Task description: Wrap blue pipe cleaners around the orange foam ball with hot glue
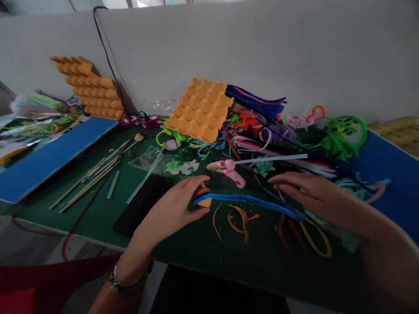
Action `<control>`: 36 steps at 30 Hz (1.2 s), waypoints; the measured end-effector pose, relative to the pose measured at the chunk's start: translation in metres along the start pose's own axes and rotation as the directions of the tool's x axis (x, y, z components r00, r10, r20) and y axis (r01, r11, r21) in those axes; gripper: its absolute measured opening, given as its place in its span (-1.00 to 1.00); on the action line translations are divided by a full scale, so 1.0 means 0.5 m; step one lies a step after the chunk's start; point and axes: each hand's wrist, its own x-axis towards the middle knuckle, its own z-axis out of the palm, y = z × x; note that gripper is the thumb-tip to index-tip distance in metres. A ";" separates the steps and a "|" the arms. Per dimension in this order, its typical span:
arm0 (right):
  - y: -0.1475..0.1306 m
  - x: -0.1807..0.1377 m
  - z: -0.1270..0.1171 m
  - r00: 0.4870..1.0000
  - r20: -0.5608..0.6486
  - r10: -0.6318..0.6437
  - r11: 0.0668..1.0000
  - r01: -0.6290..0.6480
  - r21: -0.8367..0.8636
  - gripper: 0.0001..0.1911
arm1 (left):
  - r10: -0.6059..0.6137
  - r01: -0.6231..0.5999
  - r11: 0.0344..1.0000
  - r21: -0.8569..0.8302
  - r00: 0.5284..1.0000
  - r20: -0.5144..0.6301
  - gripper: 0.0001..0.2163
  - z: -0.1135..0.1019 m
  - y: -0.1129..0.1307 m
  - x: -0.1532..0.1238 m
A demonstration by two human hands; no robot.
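My left hand (pixel 175 207) pinches a small orange piece (pixel 205 202) on the green table, with one end of a blue pipe cleaner (pixel 248 200) wrapped against it. The blue pipe cleaner runs right to my right hand (pixel 306 192), which lies over its far end, fingers stretched toward the left; whether it grips the end is hidden. A pink glue gun (pixel 229 170) lies just beyond both hands, a clear glue stick (pixel 271 159) sticking out of its back. Orange scraps (pixel 240 218) lie below the blue pipe cleaner.
An orange egg tray (pixel 201 109) leans at the back, a second egg tray (pixel 90 87) at the far left. Heaps of coloured pipe cleaners (pixel 294 131) fill the right. A black phone (pixel 142 205), wooden sticks (pixel 88 179), a blue board (pixel 49 157) and cables (pixel 108 56) lie left.
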 end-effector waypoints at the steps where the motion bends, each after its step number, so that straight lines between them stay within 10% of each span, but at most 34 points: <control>1: -0.021 -0.013 -0.010 0.996 -0.090 -0.005 1.000 0.005 0.001 -0.63 | 0.025 -0.025 0.999 0.032 1.000 -0.015 -0.55 0.002 0.002 -0.001; 4: -0.096 -0.041 -0.022 0.947 -0.282 -0.155 0.987 0.161 -0.001 -0.75 | 0.110 -0.096 0.982 0.164 0.991 -0.079 -0.56 0.006 0.015 0.000; 10: -0.187 -0.042 0.031 0.930 -0.221 -0.295 0.955 0.278 -0.104 -0.61 | 0.277 -0.174 0.890 0.422 0.941 -0.194 -0.53 0.002 0.052 0.005; 21: -0.179 -0.030 0.027 0.948 -0.272 -0.165 0.939 0.236 0.252 -0.87 | 0.340 -0.231 0.900 0.368 0.903 -0.264 -0.60 -0.003 0.050 -0.002; 30: -0.153 -0.004 0.056 0.940 -0.222 -0.257 0.966 0.249 -0.067 -0.75 | 0.343 -0.246 0.896 0.369 0.912 -0.226 -0.59 0.009 0.052 0.008; 36: -0.171 -0.007 0.066 0.970 -0.197 -0.141 0.983 0.161 0.084 -0.64 | 0.304 -0.186 0.881 0.435 0.927 -0.220 -0.57 0.015 0.051 0.010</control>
